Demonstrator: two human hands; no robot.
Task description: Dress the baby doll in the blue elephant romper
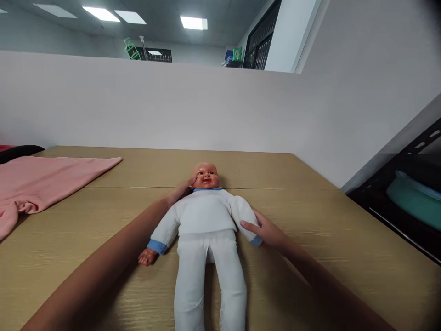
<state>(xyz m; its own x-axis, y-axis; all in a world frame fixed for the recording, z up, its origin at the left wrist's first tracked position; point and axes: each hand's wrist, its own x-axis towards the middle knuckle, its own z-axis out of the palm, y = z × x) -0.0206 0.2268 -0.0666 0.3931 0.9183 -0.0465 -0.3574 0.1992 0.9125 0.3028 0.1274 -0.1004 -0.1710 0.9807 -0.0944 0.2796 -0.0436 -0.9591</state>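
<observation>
A baby doll lies on its back on the brown tabletop, head away from me. It wears a white long-sleeved top with blue collar and cuffs, and white trousers. My left hand is at the side of its head and neck, a digit against the cheek; the other fingers are hidden behind the head. Around the doll's sleeved arm, on the right side of the view, my right hand is closed, thumb on top near the blue cuff. The doll's other arm rests spread out beside my left forearm.
Pink cloth is spread at the table's left, with a black item behind it. A white wall borders the brown tabletop at the back. To the right stands a black shelf holding a teal item.
</observation>
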